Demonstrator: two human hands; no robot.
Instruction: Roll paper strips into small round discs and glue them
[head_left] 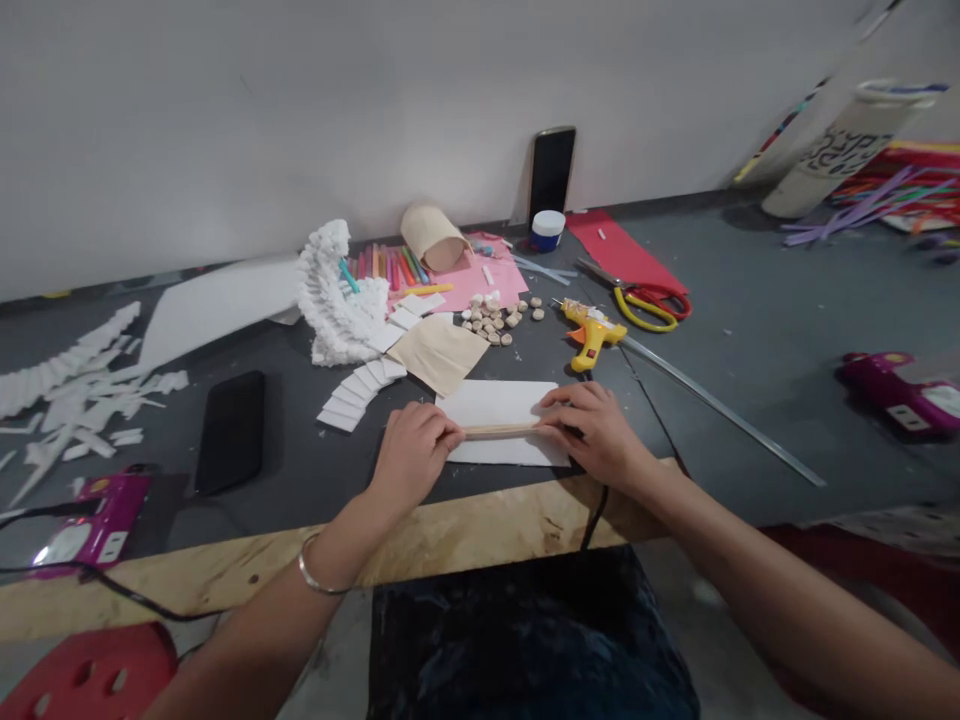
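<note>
Along the near edge of the dark surface [315, 490], a strip of pale plywood [225, 570] runs just below both wrists, leaving the hands little room toward the body. The left hand [414, 455] and right hand [592, 435] face each other, each in a narrow pinch on one end of a flat wooden craft stick [499, 431]. Fingers [559, 400] cover the stick's ends, so exactly where it stops cannot be seen. The stick lies level across a white paper sheet [502, 422], whose near edge sits just short of the plywood. Both forearms reach in from the bottom corners, with a silver bangle [315, 572] on the left wrist. Just beyond the right hand are a yellow glue gun [592, 333] and a long steel ruler [720, 405] slanting toward the right. Left of the sheet, white card squares [352, 395] fan out in an arc, with a black phone [231, 432] well apart from them. Farther up, small wooden discs [495, 320] lie in a loose cluster. A magenta object [896, 392] near the right side is too unclear to name.
</note>
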